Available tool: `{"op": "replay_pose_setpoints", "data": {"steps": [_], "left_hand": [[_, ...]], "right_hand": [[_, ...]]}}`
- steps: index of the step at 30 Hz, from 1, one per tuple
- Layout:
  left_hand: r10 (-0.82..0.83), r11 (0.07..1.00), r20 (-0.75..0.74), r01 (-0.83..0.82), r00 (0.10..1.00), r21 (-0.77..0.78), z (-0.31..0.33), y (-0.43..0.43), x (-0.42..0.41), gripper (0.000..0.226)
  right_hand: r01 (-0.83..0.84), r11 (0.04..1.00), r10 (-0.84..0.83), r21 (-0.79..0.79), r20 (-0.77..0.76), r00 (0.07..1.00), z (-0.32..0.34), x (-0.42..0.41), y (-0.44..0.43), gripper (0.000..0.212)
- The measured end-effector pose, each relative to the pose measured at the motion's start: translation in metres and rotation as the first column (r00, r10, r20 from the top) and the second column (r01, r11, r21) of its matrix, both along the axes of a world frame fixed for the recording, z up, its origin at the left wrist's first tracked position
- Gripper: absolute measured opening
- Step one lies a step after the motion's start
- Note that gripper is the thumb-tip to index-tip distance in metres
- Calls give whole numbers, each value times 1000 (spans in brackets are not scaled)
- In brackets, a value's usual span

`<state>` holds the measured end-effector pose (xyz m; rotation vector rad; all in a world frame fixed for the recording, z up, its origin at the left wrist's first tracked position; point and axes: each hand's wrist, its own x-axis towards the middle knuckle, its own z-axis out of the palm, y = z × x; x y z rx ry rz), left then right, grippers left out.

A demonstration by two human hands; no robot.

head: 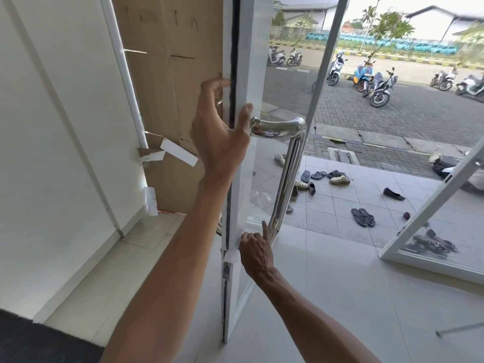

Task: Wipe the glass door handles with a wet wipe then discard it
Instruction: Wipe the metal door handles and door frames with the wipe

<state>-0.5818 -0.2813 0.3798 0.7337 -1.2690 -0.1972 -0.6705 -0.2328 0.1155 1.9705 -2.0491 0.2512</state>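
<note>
Mid-wipe at the foot of the chrome pull handle (286,176): right hand (255,248) pinching the wet wipe (231,255) against the door frame (245,61), left hand (222,132) spread around its edge; next, up the bar

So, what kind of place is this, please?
Probably the entrance of an office or workshop building: a white-framed glass door with a steel pull handle, sandals left on the tiled porch, and motorbikes parked on paving outside.
</note>
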Motion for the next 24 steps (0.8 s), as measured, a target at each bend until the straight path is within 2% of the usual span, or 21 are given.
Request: {"op": "replay_pose_setpoints", "data": {"steps": [5,8,10,13,16,17,18,20,21,22,24], "left_hand": [[10,1000,30,-10,999,-12,-1,-1,0,43],[10,1000,38,-9,999,-8,-1,2,0,43],[12,1000,36,-12,999,4,-1,4,-2,43],[21,1000,31,-21,999,4,-1,7,-7,43],[27,1000,20,-27,999,4,-1,9,-10,43],[30,1000,18,-30,999,3,-1,10,-11,43],[34,999,18,-34,999,1,-1,10,-12,42],[36,999,16,-36,999,0,-1,11,-15,42],[36,999,15,-36,999,1,-1,12,-17,42],[36,999,14,-36,999,4,-2,13,-18,42],[38,999,11,-38,999,9,-2,14,-19,42]], "right_hand": [[-85,995,85,-43,4,996,-11,-22,3,22],[-182,977,182,-114,-11,983,-15,-42,12,37],[-188,967,194,-171,16,981,-20,-56,20,42],[-13,978,43,-207,141,989,-30,-62,33,54],[175,961,-76,-212,408,910,-39,-45,40,64],[238,953,-103,-188,536,838,-37,-37,40,62],[290,947,-123,-140,674,728,-34,-27,39,54],[396,916,-147,-66,864,482,-20,-14,37,21],[450,893,-177,-3,917,358,-15,-10,32,11],[491,865,-240,99,942,233,-9,-7,29,9],[465,822,-342,330,938,-61,-6,-6,23,17]]}}
